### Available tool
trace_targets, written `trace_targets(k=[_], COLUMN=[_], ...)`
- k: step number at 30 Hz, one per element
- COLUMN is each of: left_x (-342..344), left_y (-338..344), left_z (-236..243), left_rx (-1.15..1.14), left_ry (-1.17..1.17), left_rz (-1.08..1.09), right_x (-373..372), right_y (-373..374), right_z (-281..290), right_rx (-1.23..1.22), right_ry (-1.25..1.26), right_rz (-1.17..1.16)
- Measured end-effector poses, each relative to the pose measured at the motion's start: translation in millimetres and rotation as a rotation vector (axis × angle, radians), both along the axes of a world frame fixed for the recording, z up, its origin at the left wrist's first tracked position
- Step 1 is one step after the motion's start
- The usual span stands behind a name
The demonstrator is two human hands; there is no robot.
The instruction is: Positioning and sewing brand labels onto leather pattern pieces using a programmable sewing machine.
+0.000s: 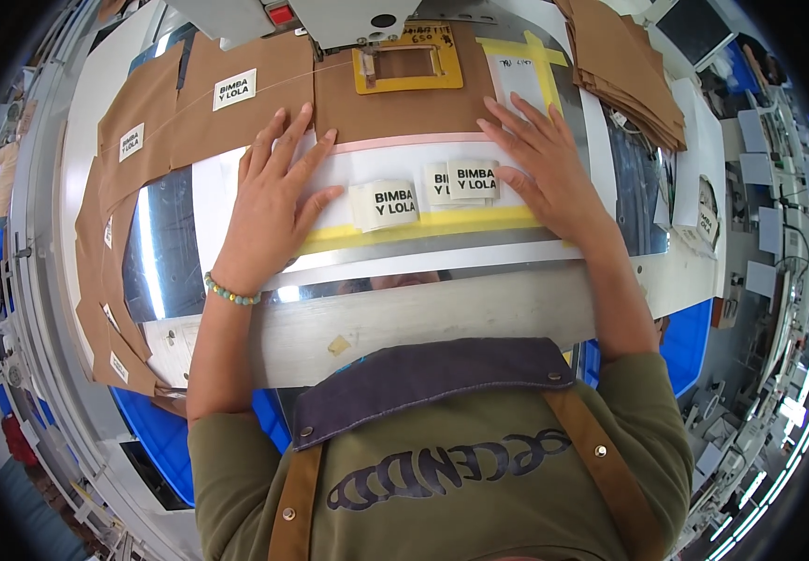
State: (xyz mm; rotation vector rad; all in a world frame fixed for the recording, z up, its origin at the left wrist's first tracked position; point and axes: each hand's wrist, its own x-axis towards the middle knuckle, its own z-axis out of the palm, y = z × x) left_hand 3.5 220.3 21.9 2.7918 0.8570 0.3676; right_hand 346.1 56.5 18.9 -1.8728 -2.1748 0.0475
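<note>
A brown fabric panel lies flat with its near edge along a pink strip. My left hand, fingers spread, rests at the panel's near left edge, a beaded bracelet on its wrist. On the right, my right hand lies flat with its fingertips at the panel's near right corner. Neither hand grips anything. A yellow frame sits on the panel under the sewing machine head. Between my hands, on the white guide sheet, are a left stack of white printed labels and a right stack of labels.
Brown panels with a sewn-on label trail off to the left, joined by thread, and hang over the table's edge. A pile of brown pieces stands at the far right, more labels below it. Blue bins sit under the table.
</note>
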Motion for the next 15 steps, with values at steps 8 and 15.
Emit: trace_targets(k=[8,15], left_x=[1.3,-2.6], left_y=[-4.0,-2.1], left_z=[-1.5,5.0], left_rx=[0.045,0.024], left_ry=[-0.007,-0.048], left_rz=[0.006,-0.026], right_x=[0.6,-1.4], right_y=[-3.0,-6.9], right_z=[1.2,3.1], right_rx=[-0.001,0.014], right_ry=[0.017,0.010], right_rz=[0.010,0.006])
